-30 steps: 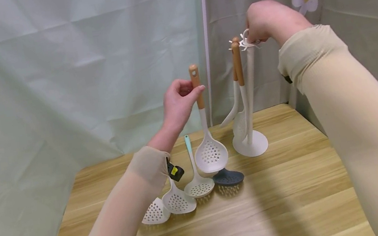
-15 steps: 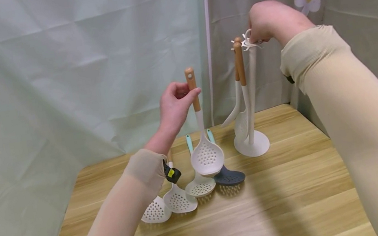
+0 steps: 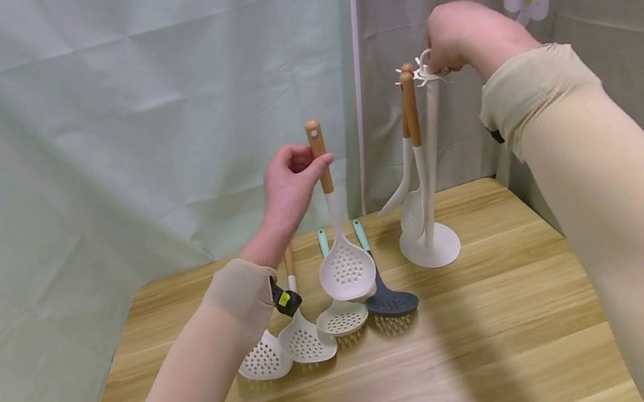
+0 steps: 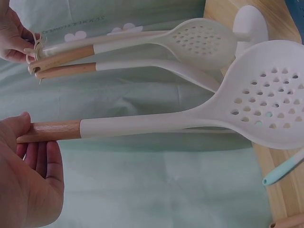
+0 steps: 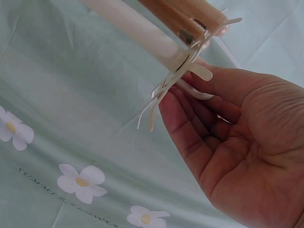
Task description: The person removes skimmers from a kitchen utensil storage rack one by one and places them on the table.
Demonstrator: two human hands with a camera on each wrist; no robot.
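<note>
The left hand (image 3: 288, 189) pinches the wooden handle of a white slotted spoon (image 3: 337, 241) between thumb and curled fingers, holding it upright in the air with the bowl hanging above the spoons on the table (image 3: 496, 342). At its 3 o'clock stands a white rack (image 3: 426, 163) with two wooden-handled utensils (image 3: 411, 145) hanging from its hooks. The right hand (image 3: 457, 35) grips the ring at the top of the rack, fingers curled round it. Four more slotted spoons (image 3: 327, 316) lie on the table at 6 o'clock of the lifted one.
</note>
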